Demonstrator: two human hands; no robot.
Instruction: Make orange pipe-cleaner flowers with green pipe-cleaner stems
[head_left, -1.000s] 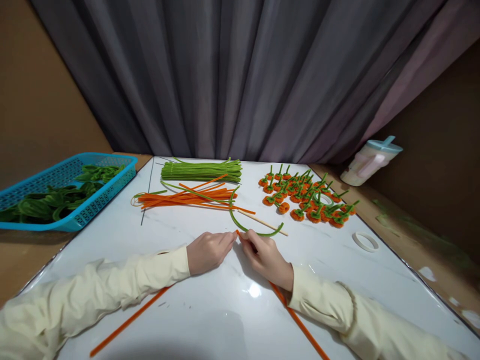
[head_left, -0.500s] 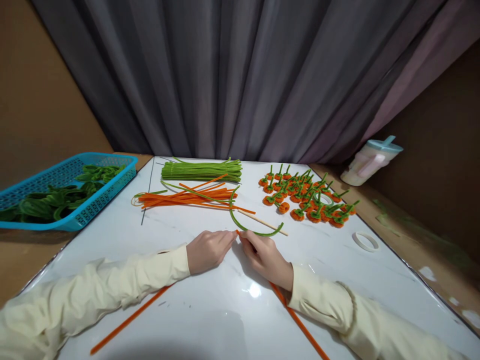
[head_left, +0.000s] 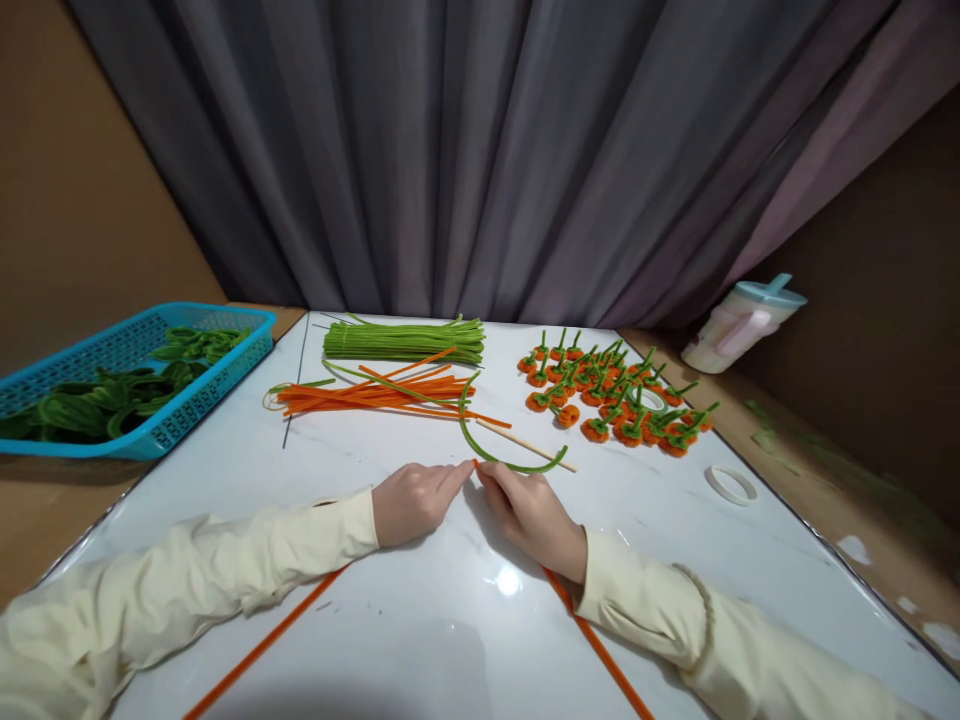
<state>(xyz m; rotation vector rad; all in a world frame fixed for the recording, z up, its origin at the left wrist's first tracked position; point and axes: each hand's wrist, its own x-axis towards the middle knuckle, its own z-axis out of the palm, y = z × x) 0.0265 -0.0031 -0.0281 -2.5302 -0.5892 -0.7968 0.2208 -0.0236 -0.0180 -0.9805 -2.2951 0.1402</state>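
Observation:
Over the middle of the white table, my left hand (head_left: 414, 503) and my right hand (head_left: 531, 512) meet at their fingertips. Both are closed on an orange pipe cleaner (head_left: 262, 645), whose bend peeks out between the fingers. One end of it slants down under my left forearm, the other past my right wrist. Just beyond the fingers lie a curved green pipe cleaner (head_left: 480, 445) and a thin wooden stick (head_left: 517, 440). Farther off are a pile of orange pipe cleaners (head_left: 375, 396) and a bundle of green pipe cleaners (head_left: 405, 342).
Several small orange pumpkins with green stems (head_left: 600, 392) stand at the back right. Near them lies a white tape roll (head_left: 731, 485). A blue basket (head_left: 176, 430) with green fuzzy leaves is at the left. A lidded cup (head_left: 739, 325) stands at the far right before the curtain.
My hands stay nearly in place, fingertips together. The trailing ends of the orange pipe cleaner have shifted slightly; my left fingers look a little more extended.

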